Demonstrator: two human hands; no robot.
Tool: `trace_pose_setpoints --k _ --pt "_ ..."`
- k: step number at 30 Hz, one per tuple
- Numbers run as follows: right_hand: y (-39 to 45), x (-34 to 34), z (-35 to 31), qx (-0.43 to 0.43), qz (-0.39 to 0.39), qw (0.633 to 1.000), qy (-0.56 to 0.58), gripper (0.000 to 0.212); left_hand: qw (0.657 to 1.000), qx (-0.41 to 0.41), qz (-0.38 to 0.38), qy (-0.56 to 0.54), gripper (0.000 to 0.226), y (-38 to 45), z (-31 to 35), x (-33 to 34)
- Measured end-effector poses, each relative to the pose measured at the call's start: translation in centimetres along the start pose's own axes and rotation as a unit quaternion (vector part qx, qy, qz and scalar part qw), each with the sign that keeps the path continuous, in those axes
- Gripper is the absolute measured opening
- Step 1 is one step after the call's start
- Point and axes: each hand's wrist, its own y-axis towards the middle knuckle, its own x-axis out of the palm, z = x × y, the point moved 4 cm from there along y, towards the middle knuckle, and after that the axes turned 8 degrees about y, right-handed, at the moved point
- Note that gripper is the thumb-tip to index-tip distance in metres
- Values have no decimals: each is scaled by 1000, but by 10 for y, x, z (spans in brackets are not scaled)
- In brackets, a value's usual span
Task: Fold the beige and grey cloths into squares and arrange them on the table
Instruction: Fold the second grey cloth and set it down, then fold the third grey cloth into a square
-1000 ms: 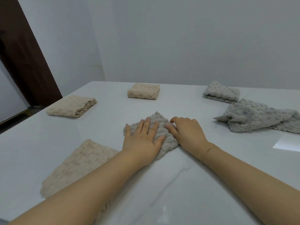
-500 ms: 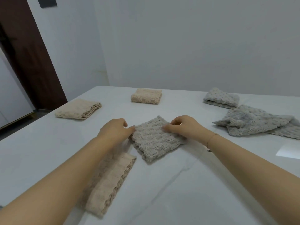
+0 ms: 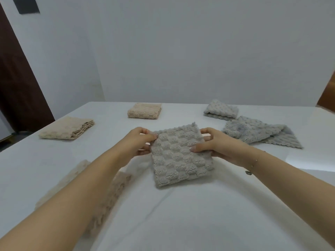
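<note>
— Grey folded cloth [image 3: 181, 156]: where is it?
— Mid-surface [image 3: 181, 214], between my hands. My left hand [image 3: 139, 142] pinches its left edge; my right hand [image 3: 210, 144] grips the right edge, thumb on top.

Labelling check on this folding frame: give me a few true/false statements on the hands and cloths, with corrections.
1. Both hands hold the folded grey cloth by its side edges. True: left hand on its left edge, right hand on its right.
2. Every grey cloth is already folded. False: the unfolded grey cloth lies crumpled at the right.
3. Two folded beige cloths lie apart on the far left half of the table. True: the nearer beige square and the far beige square.
4. The small folded grey square sits stacked on a beige one. False: it lies directly on the table, at the far right.
</note>
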Motion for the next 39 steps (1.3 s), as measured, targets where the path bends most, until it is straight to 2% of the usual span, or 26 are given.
trace_pose_setpoints --k 4,8,15,20,25,33,39 --pt "-54 -42 4 -13 65 997 36 71 997 21 -64 -26 11 -17 29 53" --pt "-106 -80 18 10 116 991 65 73 992 47 -113 -6 14 -31 49 105" --pt "-167 -117 52 47 128 988 68 63 984 43 -171 38 20 -50 44 172" --pt "-177 -117 69 60 140 987 54 55 985 53 -150 64 18 -53 34 191" --pt "-177 -113 76 76 123 989 37 55 985 69 -126 92 22 -53 23 191" --pt "-165 -118 56 105 110 970 -189 57 984 78 -123 98 33 -46 23 179" --pt "-141 -147 37 27 141 967 -211 29 969 168 -58 169 26 -16 49 161"
